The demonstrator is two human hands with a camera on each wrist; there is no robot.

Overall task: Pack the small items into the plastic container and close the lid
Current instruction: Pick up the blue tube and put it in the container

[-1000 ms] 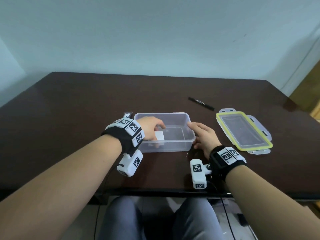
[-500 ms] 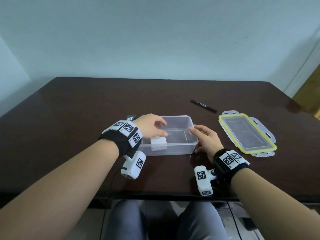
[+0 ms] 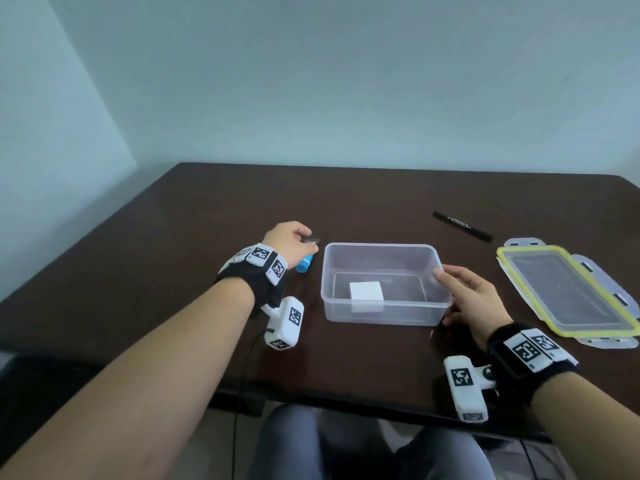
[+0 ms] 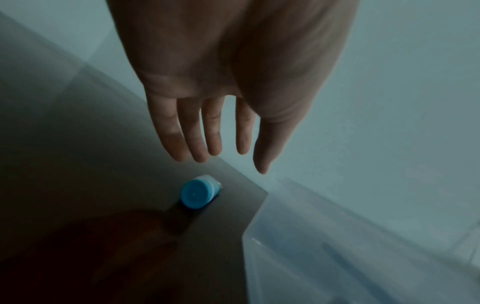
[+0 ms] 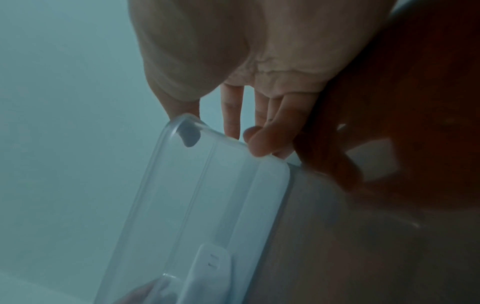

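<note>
The clear plastic container point(image 3: 381, 318) stands mid-table with a white block point(image 3: 366, 295) lying inside it. My right hand point(image 3: 443, 296) grips its right end, thumb point(image 5: 179, 109) at the rim and fingers point(image 5: 259, 144) curled against the outer wall. My left hand point(image 3: 304, 237) hovers left of the container with straight fingers point(image 4: 192, 142), holding nothing. Just below it lies a blue-capped tube point(image 3: 304, 263), whose cap point(image 4: 197, 193) faces the left wrist camera. A small dark item point(image 3: 312, 241) lies by the fingertips, partly hidden. The yellow-rimmed lid point(image 3: 568, 296) lies to the right.
A black pen point(image 3: 462, 226) lies behind the lid on the dark brown table point(image 3: 173, 271). The table's front edge runs just above my knees. The container's corner point(image 4: 311, 246) stands close to the tube.
My left hand let go of the white block inside the container, came out and moved left and back over the blue-capped tube. My right hand stayed on the container's end.
</note>
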